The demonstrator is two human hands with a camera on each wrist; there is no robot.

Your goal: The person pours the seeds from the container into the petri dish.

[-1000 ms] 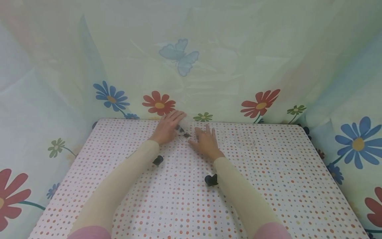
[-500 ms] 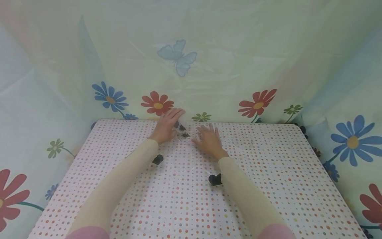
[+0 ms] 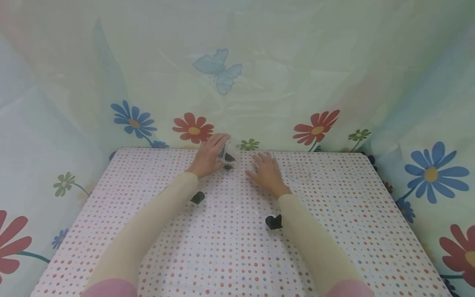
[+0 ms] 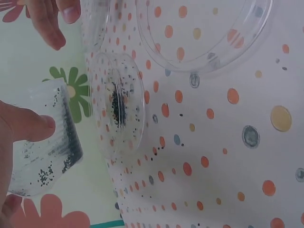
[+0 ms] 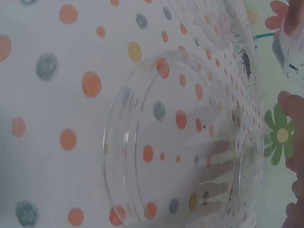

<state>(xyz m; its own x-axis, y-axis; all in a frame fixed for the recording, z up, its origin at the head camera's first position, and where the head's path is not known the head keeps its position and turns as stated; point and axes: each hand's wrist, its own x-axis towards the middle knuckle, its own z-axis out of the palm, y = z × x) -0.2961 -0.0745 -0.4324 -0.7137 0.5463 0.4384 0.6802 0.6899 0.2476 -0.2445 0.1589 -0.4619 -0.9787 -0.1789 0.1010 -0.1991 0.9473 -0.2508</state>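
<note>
My left hand (image 3: 208, 159) grips a clear plastic cup (image 4: 66, 137), its thumb across the side. Tiny black grains (image 4: 72, 147) cling to the cup's wall and gather along its lower side; the cup leans in toward the table's back edge. Just beside it, a shallow clear dish (image 4: 138, 118) bears a small heap of the same grains (image 4: 117, 104). To the right of that dish, my right hand (image 3: 268, 175) hovers with relaxed, slightly bent fingers and holds nothing. In the right wrist view its fingers (image 5: 295, 156) show at the right edge, above a clear dish.
A large clear round dish (image 5: 110, 156) lies nearer on the dotted tabletop (image 3: 222, 255). Another clear dish (image 5: 260, 156) stands farther back. Stray grains dot the cloth near the grain heap. Behind the table's back edge hangs a flowered curtain (image 3: 267, 103).
My right hand has drawn away to the right from the cup and grain dish. My left hand keeps hold of the cup, where more dark grains now show in the head view.
</note>
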